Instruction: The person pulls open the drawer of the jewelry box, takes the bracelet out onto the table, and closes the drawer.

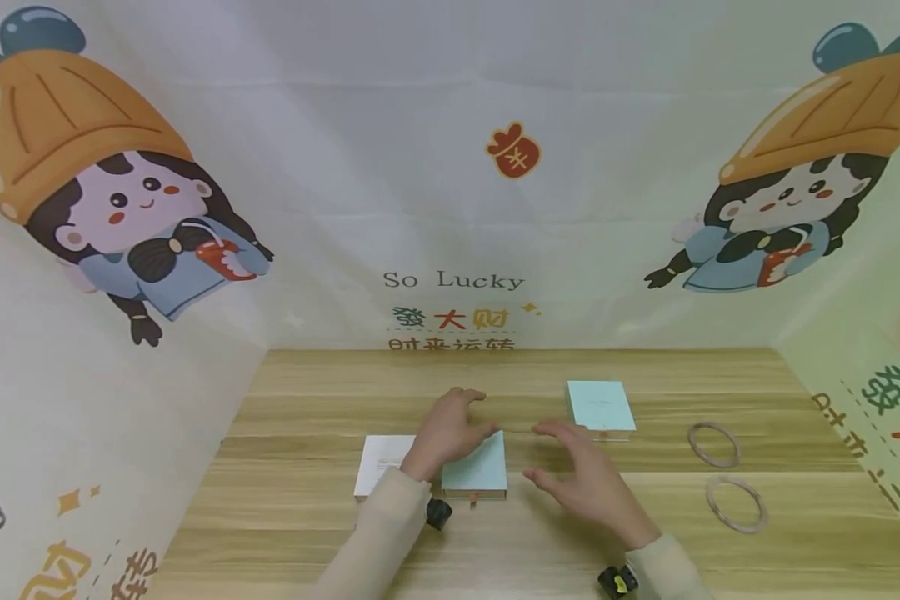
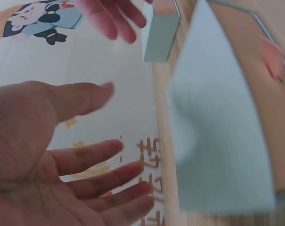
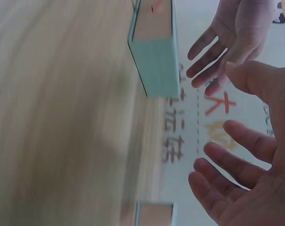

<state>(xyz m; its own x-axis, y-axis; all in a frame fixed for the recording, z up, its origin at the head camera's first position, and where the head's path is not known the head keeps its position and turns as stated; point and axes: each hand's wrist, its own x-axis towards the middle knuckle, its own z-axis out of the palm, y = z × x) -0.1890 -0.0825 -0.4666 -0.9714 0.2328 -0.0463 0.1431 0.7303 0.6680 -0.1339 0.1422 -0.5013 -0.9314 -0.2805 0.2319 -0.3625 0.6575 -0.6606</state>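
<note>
A pale teal box [image 1: 475,472] lies on the table under my left hand [image 1: 450,435], which hovers over its back left part and hides some of it. Its tan side carries a small pink ribbon tab [image 2: 272,57]. In the left wrist view, my left hand [image 2: 81,165] has its fingers spread and nothing in it. To the right of that box, my right hand [image 1: 587,479] is held in the air, palm turned toward the left one. Thumb and fingers of the right hand [image 3: 255,160] are apart and empty. A second teal box [image 1: 600,406] sits just behind it.
Left of the middle box is a white box [image 1: 375,460], partly covered by the left forearm. Two pale ring-shaped bangles [image 1: 738,454] lie on the right side of the wooden table [image 1: 307,533]. A printed cloth [image 1: 330,183] hangs around the table's back and sides.
</note>
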